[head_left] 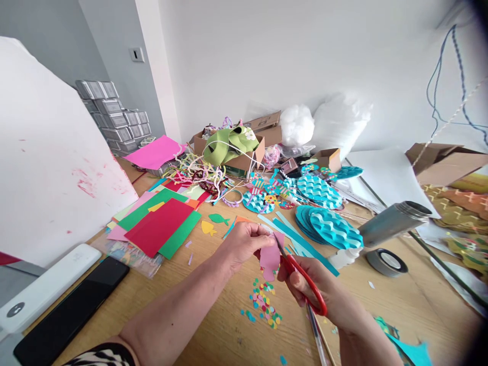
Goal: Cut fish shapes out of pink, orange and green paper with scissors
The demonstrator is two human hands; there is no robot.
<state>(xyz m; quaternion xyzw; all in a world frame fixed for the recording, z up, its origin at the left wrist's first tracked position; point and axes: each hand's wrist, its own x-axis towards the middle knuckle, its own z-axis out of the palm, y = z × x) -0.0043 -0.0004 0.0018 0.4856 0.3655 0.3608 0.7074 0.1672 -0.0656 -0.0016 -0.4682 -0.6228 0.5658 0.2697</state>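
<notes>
A small piece of pink paper (270,260) is pinched by its upper left edge between the fingers of my left hand (244,244). My right hand (305,284) grips red-handled scissors (310,284), whose blades meet the upper right part of the pink paper. How far the blades are apart I cannot tell. Below the paper, small round confetti dots (265,305) in several colours lie on the wooden table (206,315). Left of my left hand lie a green paper fish (219,219) and a yellow paper fish (208,228).
Coloured paper sheets (160,226) lie left, beyond a black phone (72,310). Blue wavy paper discs (335,229), a metal flask (396,221) and a roll of tape (387,262) stand right. Behind are boxes with green felt (229,146). A pen (315,335) lies beneath my right hand.
</notes>
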